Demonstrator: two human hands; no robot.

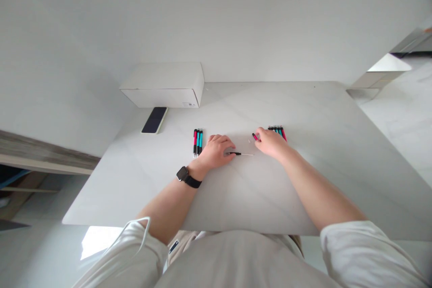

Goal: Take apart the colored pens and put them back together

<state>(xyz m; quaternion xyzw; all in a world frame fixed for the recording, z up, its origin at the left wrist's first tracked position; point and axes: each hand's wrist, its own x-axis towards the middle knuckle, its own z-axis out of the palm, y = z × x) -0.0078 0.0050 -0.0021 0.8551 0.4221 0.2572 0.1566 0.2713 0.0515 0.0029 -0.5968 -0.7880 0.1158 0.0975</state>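
My left hand [218, 149] rests low over the table with its fingers curled round a black pen part [235, 153]. A thin, pale refill [247, 155] sticks out of that part to the right. Between the fingertips of my right hand [272, 142] is a pink-and-black pen barrel [255, 137], partly hidden by the fingers. A small clear piece [249, 141] lies just left of it, too small to make out. Several pink and teal pens [198, 142] lie side by side left of my left hand. More pens [278, 130] lie in a row behind my right hand, partly covered.
The white table [249, 198] has a long white box [162, 85] at its back left, against the wall. In front of the box lies a phone [154, 119]. A black watch [183, 174] is on my left wrist.
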